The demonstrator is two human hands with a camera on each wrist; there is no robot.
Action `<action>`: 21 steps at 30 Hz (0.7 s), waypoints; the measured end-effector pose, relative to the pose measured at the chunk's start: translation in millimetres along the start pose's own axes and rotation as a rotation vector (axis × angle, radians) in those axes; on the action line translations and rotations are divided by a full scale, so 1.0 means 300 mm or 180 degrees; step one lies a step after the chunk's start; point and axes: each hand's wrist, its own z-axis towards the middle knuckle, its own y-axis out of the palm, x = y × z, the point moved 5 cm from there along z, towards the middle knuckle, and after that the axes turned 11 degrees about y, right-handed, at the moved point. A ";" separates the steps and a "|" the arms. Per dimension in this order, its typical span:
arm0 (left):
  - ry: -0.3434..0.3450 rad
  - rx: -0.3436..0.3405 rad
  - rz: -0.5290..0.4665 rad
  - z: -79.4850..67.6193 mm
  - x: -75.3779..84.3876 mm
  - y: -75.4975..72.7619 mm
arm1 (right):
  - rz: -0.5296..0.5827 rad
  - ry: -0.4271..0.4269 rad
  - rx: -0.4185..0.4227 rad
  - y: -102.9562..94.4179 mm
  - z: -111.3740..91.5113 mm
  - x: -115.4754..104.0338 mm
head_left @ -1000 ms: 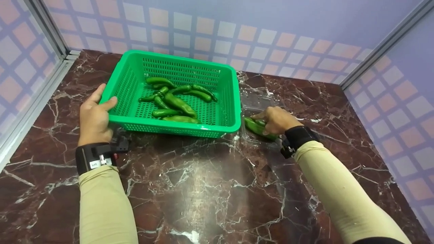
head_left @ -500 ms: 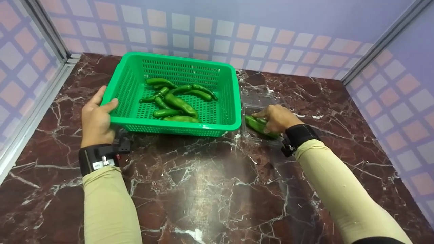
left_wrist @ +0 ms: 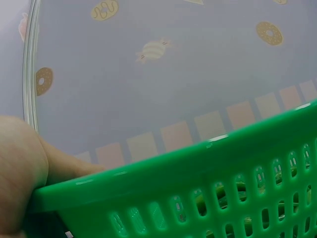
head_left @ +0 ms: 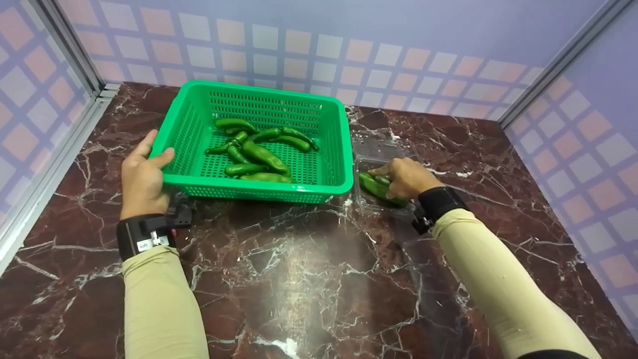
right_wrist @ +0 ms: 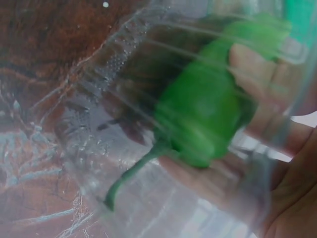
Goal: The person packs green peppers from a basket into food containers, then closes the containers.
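Observation:
My left hand (head_left: 144, 180) grips the near left corner of a green plastic basket (head_left: 254, 188), its thumb over the rim. In the left wrist view, the basket (left_wrist: 198, 163) spreads across the lower part, with my left hand (left_wrist: 25, 171) at its edge. Several green chili peppers (head_left: 264, 155) lie on the basket floor. To the right, my right hand (head_left: 408, 178) holds a large green pepper (head_left: 374, 185) inside a clear plastic box (head_left: 360, 202). The right wrist view shows this pepper (right_wrist: 203, 111) through the clear wall, stem down, my fingers (right_wrist: 252, 64) around it.
A dark red marble-patterned table (head_left: 309, 279) lies under everything. Tiled-print walls (head_left: 319, 45) close it in at the back and sides, with a metal corner post (head_left: 70, 45) at the left. The box's clear lid (head_left: 379, 147) lies folded back behind it.

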 end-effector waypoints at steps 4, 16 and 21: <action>0.0017 -0.0006 0.0049 -0.002 0.004 0.004 | 0.0030 -0.0002 0.0046 0.000 -0.003 0.001; 0.0068 0.0015 0.0164 -0.007 0.004 -0.007 | -0.0035 -0.0102 0.0047 0.008 -0.004 -0.015; 0.0052 0.0018 0.0193 -0.009 0.007 -0.003 | -0.0056 -0.0091 -0.0107 -0.001 -0.005 -0.015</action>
